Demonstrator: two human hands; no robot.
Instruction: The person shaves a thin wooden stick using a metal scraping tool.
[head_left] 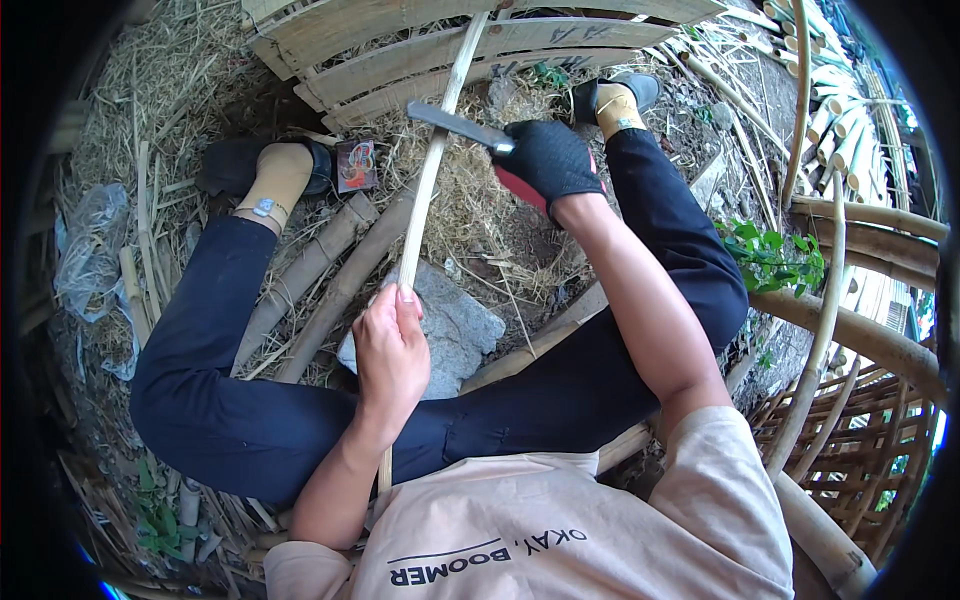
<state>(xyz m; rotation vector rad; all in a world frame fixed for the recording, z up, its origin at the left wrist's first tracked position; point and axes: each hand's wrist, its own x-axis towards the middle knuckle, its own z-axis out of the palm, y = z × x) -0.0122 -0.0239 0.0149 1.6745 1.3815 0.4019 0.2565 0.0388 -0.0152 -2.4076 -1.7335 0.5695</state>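
Observation:
A long pale bamboo strip [427,195] runs from my lap up to the wooden slats ahead. My bare left hand [392,338] is closed around its lower part, thumb lying along the strip. In a black and red glove, my right hand [548,168] grips a knife [455,125] whose handle is hidden in the fist. The blade points left and crosses the strip's upper part, seemingly touching it. Below the strip, between my legs, sits a grey stone [450,320].
A slatted wooden crate [480,55] stands ahead. Cut bamboo poles [340,270] lie between my legs on straw-strewn ground. To the left is a crumpled plastic bag [92,260]; a small red packet [356,165] lies by my left foot. A woven basket [860,450] and bamboo rails [860,335] flank my right.

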